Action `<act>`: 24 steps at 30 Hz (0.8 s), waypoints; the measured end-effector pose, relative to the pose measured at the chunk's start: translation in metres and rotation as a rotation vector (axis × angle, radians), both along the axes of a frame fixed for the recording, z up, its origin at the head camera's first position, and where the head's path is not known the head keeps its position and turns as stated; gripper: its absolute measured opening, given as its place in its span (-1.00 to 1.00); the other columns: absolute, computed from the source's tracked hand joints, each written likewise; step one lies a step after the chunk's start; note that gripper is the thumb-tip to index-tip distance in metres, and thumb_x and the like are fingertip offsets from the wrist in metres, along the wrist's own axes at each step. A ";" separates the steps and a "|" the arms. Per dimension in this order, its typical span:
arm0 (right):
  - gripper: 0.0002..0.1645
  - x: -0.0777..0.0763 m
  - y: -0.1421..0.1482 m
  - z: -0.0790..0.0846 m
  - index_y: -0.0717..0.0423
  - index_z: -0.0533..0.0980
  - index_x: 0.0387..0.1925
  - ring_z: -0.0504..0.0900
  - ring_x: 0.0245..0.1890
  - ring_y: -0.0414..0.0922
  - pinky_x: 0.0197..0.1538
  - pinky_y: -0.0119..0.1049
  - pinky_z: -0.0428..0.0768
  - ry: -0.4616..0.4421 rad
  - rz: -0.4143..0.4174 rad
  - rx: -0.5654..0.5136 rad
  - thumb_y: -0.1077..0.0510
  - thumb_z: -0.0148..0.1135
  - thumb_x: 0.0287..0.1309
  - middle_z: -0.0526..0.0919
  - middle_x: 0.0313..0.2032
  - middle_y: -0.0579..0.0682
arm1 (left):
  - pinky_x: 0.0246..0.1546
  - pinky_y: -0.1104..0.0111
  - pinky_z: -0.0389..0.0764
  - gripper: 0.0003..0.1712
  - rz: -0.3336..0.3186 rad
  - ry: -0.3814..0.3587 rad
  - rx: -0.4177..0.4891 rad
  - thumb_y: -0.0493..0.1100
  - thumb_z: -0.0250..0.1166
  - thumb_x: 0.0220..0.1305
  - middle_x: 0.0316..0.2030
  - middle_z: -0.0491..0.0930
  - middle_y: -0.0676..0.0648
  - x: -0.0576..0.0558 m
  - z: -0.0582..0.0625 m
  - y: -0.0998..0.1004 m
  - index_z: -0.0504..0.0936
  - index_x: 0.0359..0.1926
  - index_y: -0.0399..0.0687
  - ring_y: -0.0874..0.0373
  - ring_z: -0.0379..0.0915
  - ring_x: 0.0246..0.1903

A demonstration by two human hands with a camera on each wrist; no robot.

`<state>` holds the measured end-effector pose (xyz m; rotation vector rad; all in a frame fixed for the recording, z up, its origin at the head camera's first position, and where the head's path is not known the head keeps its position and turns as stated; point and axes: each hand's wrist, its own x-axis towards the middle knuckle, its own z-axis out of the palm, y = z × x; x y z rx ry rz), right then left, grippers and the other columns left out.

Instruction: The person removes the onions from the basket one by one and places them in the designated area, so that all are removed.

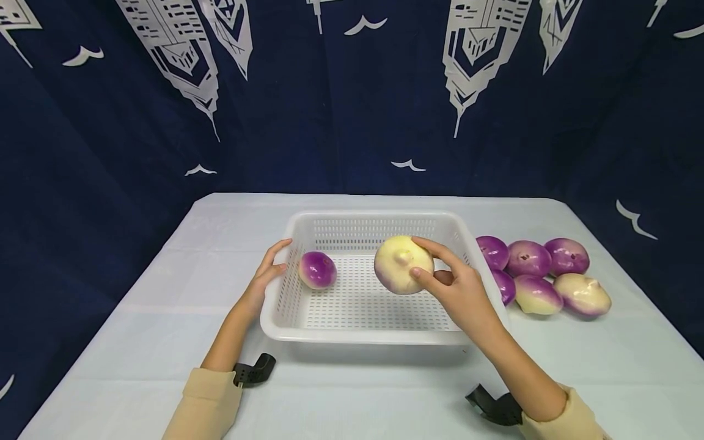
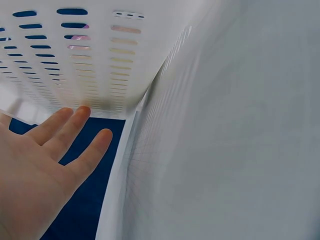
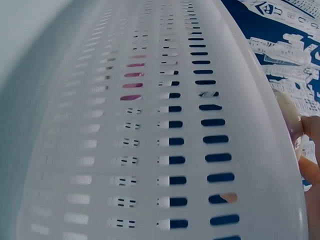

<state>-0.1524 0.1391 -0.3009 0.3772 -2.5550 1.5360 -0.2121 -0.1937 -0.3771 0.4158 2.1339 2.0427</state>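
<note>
A purple-and-cream turnip (image 1: pixel 397 269) is in my right hand (image 1: pixel 459 287), pinched between thumb and fingers above the right half of a white slotted plastic basket (image 1: pixel 379 337). In the right wrist view, part of that turnip (image 3: pixel 288 111) and a few fingertips show past the basket rim. Another turnip (image 1: pixel 317 270), mostly purple, lies inside the basket towards its left end. My left hand (image 1: pixel 258 286) is at the basket's left side, fingertips at the rim. The left wrist view shows its fingers (image 2: pixel 95 152) extended and spread beside the slotted wall (image 2: pixel 100 85).
Several more purple-and-cream turnips (image 1: pixel 529 258) lie grouped on the white-covered table (image 1: pixel 137 342), right of the basket. A dark blue cloth (image 1: pixel 330 122) with white building prints hangs behind the table. Black wrist devices (image 1: pixel 255 370) are worn on both arms.
</note>
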 end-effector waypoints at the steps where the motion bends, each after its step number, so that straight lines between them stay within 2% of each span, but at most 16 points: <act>1: -0.41 0.001 0.002 -0.001 -0.24 0.33 0.20 0.62 -0.39 -0.33 -0.35 -0.44 0.49 0.006 -0.008 0.009 -0.02 0.20 0.09 0.44 0.07 -0.01 | -0.21 0.13 0.57 -0.36 0.000 0.000 -0.001 -0.12 -0.21 0.25 0.26 0.05 -0.26 0.000 0.000 0.000 -0.07 0.36 0.19 -0.01 0.38 -0.07; 13: -0.40 0.011 0.025 0.000 -0.19 0.31 0.23 0.60 -0.34 -0.50 -0.27 -0.61 0.50 0.073 -0.082 0.036 0.04 0.18 0.12 0.44 0.11 0.04 | -0.23 0.16 0.59 -0.37 0.003 0.009 -0.008 -0.12 -0.21 0.26 0.28 0.02 -0.25 -0.002 0.000 0.000 -0.07 0.36 0.19 0.02 0.38 -0.08; 22: -0.40 0.019 0.047 -0.009 -0.09 0.29 0.25 0.57 -0.33 -0.57 -0.30 -0.64 0.53 0.087 -0.131 0.037 0.12 0.15 0.15 0.40 0.11 0.14 | -0.23 0.15 0.58 -0.37 -0.001 0.011 -0.008 -0.13 -0.22 0.26 0.27 0.03 -0.25 -0.002 -0.001 -0.001 -0.07 0.36 0.18 0.02 0.39 -0.10; 24: -0.40 0.020 0.052 -0.012 -0.02 0.29 0.25 0.57 -0.32 -0.55 -0.28 -0.65 0.54 0.111 -0.141 0.010 0.16 0.15 0.14 0.42 0.09 -0.04 | -0.23 0.14 0.59 -0.36 0.002 0.014 -0.008 -0.13 -0.22 0.25 0.27 0.03 -0.25 -0.002 -0.002 -0.002 -0.08 0.36 0.17 0.02 0.40 -0.10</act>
